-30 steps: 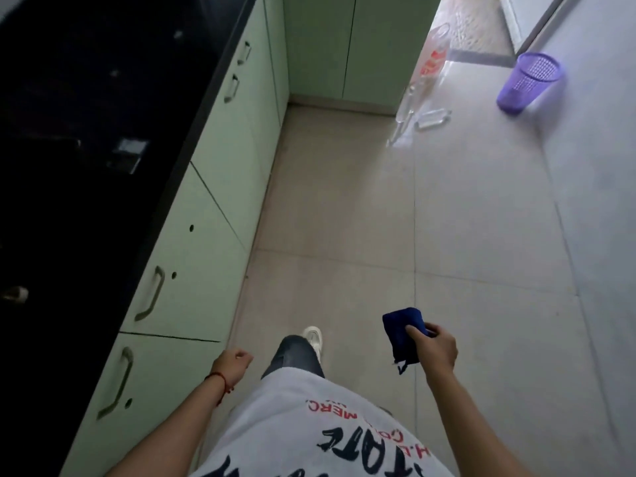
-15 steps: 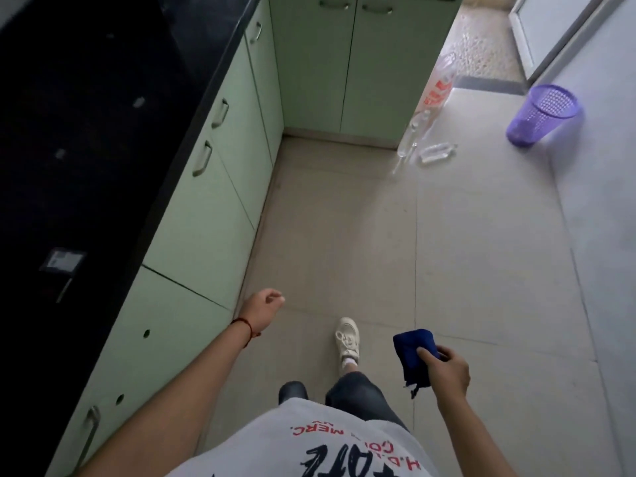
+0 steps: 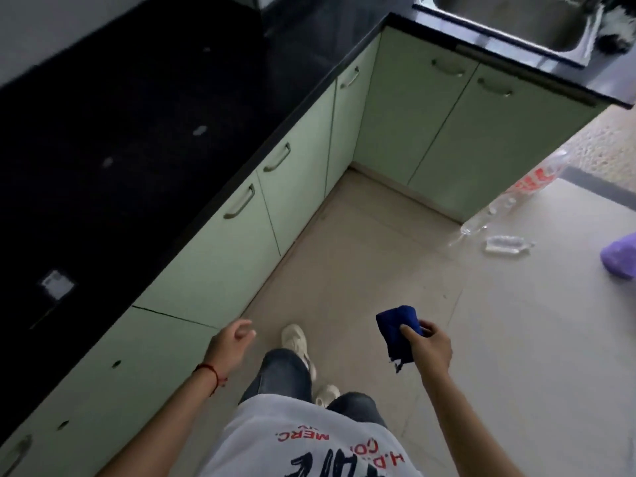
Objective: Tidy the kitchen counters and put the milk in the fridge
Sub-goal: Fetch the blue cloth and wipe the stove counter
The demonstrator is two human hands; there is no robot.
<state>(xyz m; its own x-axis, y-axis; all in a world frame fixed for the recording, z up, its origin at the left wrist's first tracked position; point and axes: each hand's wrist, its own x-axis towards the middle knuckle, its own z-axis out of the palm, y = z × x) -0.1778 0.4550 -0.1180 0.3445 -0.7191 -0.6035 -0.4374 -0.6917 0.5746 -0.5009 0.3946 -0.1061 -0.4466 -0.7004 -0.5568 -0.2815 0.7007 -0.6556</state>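
Observation:
My right hand [image 3: 430,349] grips a folded dark blue cloth [image 3: 395,333] over the floor, low and right of centre. With fingers loosely curled and nothing in it, my left hand [image 3: 229,342] hangs in front of the green cabinets [image 3: 220,263]. The black counter [image 3: 137,139] runs along the left and turns at the far corner toward a steel sink [image 3: 516,22]. A few small pale scraps [image 3: 56,287] lie on the counter. No milk is in view.
Clear plastic bottles [image 3: 506,244] and a plastic bag with red print [image 3: 530,187] lie on the tiled floor by the far cabinets. A purple basket [image 3: 619,256] sits at the right edge. My feet [image 3: 296,342] stand on open floor.
The view has swung up and left, bringing the counter corner and sink into sight. I have stepped forward. The cloth stays in my right hand; my left hand stays low by the cabinets.

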